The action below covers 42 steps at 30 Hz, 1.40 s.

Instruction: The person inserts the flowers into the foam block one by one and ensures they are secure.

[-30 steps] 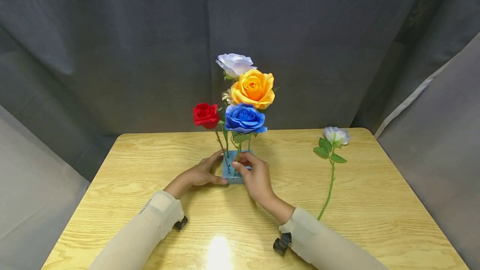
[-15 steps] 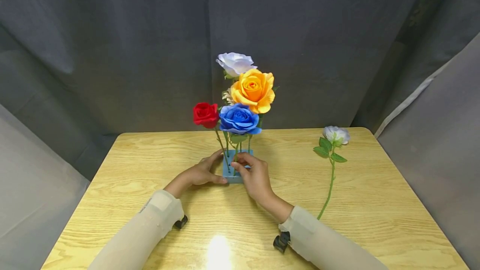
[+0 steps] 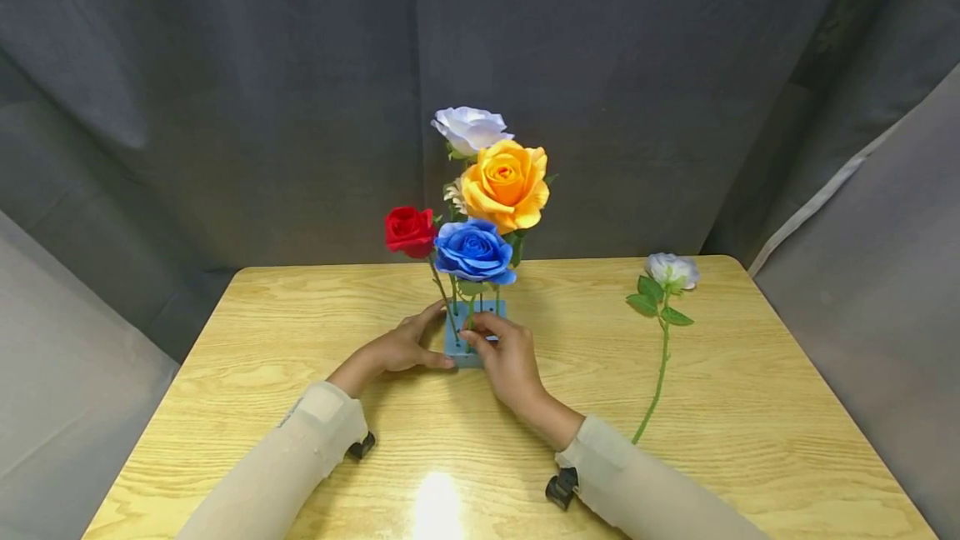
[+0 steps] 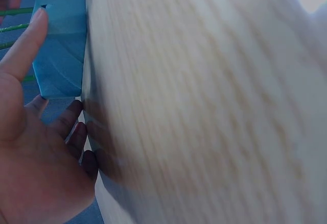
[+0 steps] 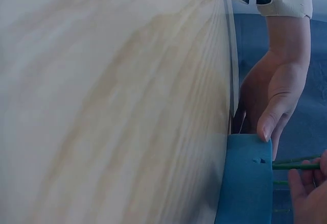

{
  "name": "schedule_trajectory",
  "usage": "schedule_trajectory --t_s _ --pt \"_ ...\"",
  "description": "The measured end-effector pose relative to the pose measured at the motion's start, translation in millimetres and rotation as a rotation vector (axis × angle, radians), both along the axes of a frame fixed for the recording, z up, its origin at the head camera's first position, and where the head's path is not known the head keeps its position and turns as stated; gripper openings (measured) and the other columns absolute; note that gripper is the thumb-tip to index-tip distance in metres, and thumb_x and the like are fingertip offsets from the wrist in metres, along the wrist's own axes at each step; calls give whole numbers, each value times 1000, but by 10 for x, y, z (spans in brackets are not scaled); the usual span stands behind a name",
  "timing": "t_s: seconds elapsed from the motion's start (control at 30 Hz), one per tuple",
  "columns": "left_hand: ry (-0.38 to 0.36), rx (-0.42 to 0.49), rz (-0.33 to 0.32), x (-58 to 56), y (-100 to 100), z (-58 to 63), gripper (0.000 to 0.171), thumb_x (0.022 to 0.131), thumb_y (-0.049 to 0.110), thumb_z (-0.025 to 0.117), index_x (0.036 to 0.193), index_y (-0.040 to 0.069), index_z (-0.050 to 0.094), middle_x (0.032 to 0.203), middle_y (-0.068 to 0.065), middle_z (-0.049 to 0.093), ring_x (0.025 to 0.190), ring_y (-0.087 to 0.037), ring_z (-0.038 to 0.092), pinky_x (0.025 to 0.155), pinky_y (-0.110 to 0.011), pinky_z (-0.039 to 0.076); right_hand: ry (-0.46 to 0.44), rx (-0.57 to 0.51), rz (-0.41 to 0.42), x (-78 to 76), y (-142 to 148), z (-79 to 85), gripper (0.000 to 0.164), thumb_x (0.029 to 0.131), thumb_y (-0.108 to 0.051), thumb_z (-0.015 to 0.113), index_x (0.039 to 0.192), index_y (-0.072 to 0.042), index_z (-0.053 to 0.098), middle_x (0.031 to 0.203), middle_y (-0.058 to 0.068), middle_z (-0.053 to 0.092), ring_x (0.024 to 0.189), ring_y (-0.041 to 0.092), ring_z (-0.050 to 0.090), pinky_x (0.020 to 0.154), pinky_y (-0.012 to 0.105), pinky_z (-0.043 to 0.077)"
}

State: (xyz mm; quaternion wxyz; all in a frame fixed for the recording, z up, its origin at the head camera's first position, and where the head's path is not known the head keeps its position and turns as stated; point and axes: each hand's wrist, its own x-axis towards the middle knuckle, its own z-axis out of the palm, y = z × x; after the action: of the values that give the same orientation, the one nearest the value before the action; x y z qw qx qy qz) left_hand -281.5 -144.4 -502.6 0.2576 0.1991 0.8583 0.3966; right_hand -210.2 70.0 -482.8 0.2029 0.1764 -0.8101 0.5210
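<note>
My right hand [image 3: 513, 361] pinches the green stem of a blue artificial rose [image 3: 474, 251] between thumb and fingers, low down and just above a light blue block [image 3: 468, 361] with holes. The stem's lower end meets the block's top near the front. At the block's left side, my left hand [image 3: 405, 346] rests with fingers spread, its straight thumb touching the front corner in the left wrist view. A red rose [image 3: 410, 232], an orange-yellow rose [image 3: 506, 184] and a pale lilac rose [image 3: 470, 130] stand upright in the block, with a small cream flower [image 3: 454, 194] partly hidden behind.
Another pale rose [image 3: 672, 272] with green leaves lies on the right of the wooden table [image 3: 300, 307], its stem pointing toward my right sleeve. Dark grey curtains [image 3: 262, 107] hang behind the table's back edge.
The blue rose's head has shifted left and then slightly down, and my right hand has moved a little left with its stem. My left hand and the block have stayed in place.
</note>
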Motion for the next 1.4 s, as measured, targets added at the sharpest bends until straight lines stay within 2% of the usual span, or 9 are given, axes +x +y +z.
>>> schedule_trajectory --t_s 0.23,0.9,1.4 --pt "-6 5 7 2 7 11 113 82 44 87 167 34 13 172 -8 19 158 -40 7 121 -69 11 7 4 15 5 10 -24 6 88 -4 79 91 -8 76 89 2 76 81 16 75 74 29 62" --pt "6 -22 -1 11 7 7 114 83 44 86 167 30 11 172 -8 21 157 -42 7 121 -69 11 -49 27 46 -13 56 -28 4 87 -6 80 90 -7 77 84 1 76 82 18 75 75 30 61" --pt "-15 10 -4 -1 -6 -14 115 84 43 86 168 30 9 172 -8 20 157 -43 5 120 -71 10 -69 67 37 -58 45 -91 8 84 -6 83 88 -9 77 78 0 75 71 10 68 65 26 56"
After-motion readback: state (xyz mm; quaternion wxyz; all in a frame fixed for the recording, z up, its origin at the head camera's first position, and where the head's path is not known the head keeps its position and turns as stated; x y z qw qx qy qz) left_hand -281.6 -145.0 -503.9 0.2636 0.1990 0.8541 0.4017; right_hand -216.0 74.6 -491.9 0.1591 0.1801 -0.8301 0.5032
